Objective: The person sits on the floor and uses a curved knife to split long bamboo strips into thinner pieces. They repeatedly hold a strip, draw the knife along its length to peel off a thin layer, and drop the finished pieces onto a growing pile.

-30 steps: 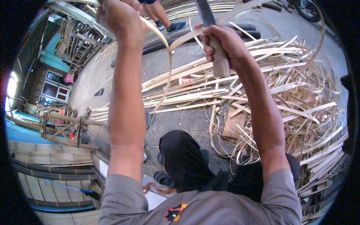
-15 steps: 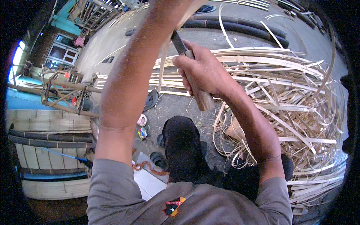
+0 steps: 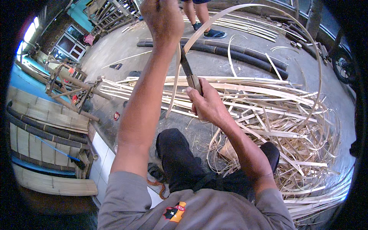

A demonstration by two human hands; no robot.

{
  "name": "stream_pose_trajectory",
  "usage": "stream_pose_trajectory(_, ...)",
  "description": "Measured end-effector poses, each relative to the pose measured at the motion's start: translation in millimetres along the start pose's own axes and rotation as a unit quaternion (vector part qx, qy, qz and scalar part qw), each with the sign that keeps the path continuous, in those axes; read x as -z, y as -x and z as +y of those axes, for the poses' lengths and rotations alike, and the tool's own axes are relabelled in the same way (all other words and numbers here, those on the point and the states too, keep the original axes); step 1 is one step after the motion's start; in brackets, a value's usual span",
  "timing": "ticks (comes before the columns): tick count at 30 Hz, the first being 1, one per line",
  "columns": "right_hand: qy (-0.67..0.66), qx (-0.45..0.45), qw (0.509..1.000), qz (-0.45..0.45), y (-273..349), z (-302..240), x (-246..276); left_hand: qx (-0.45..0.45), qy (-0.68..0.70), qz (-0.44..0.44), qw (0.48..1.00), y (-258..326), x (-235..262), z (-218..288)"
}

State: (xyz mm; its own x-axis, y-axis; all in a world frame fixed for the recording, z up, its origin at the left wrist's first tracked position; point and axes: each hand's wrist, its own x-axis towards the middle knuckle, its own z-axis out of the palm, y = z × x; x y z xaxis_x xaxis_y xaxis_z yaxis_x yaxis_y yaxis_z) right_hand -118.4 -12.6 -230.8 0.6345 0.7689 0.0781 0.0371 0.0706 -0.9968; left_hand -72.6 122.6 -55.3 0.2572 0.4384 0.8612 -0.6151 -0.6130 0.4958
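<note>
In my right hand [image 3: 209,100], closed round its wooden handle, is a knife [image 3: 186,66] with a dark blade pointing up and to the left. The blade sits between two lengths of a split bamboo strip [image 3: 226,12]. One length arches high to the right and down over the pile; a narrower length [image 3: 173,94] hangs beside my left forearm. My left hand [image 3: 163,23] is raised at the top edge, curled like a fist at the strip's upper end. The wrist hides where the strip enters the fingers.
Loose bamboo strips and shavings [image 3: 291,145] heap up on the right. Long split strips [image 3: 253,83] lie across the floor ahead, with dark bamboo poles [image 3: 237,55] beyond. Another person's legs [image 3: 197,15] stand at the far side. Flattened bamboo panels [image 3: 42,142] lie at left.
My left hand shows more fully at the top, and the view has shifted. The strip's high arch and the other person's legs have come into sight. My right hand still grips the knife.
</note>
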Motion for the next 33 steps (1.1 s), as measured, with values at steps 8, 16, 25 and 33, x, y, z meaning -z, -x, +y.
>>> stream_pose_trajectory(8,-0.129,0.172,0.975,0.053,25,-72,48,-0.057,-0.088,0.058,0.993,0,9,4)
stream_pose_trajectory(16,0.116,-0.002,0.990,-0.075,-7,-1,1,-0.112,-0.141,0.073,0.981,7,25,8)
stream_pose_trajectory(25,-0.055,-0.038,0.987,-0.146,-7,-19,-25,0.006,-0.009,0.131,0.991,-16,72,5)
stream_pose_trajectory(33,-0.365,0.214,0.906,0.008,-15,-66,20,0.087,0.238,0.094,0.963,-27,96,14)
